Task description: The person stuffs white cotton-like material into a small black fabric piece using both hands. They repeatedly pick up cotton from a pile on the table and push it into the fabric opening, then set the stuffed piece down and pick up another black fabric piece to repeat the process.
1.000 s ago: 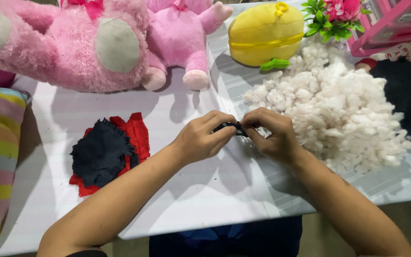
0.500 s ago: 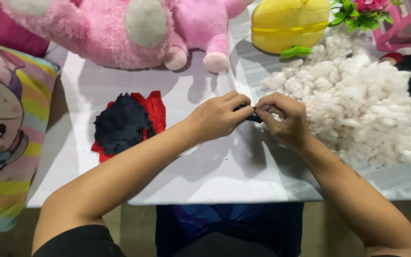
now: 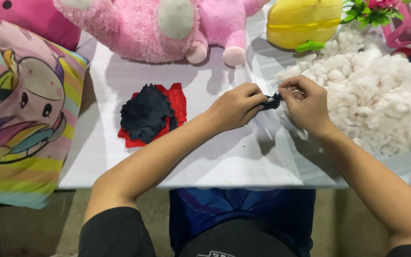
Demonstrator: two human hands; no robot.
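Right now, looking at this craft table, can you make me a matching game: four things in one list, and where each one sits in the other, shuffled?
Things:
1. small dark fabric scrap
2. white stuffing pile
3. red and dark cloth pieces
4. cartoon pillow

Places:
A. off the table's left edge
B. pinched between the left hand and right hand
C. flat on the table, left of both hands
D. heaped on the table's right side

Pairs: 1-B, 2-D, 3-C, 4-A
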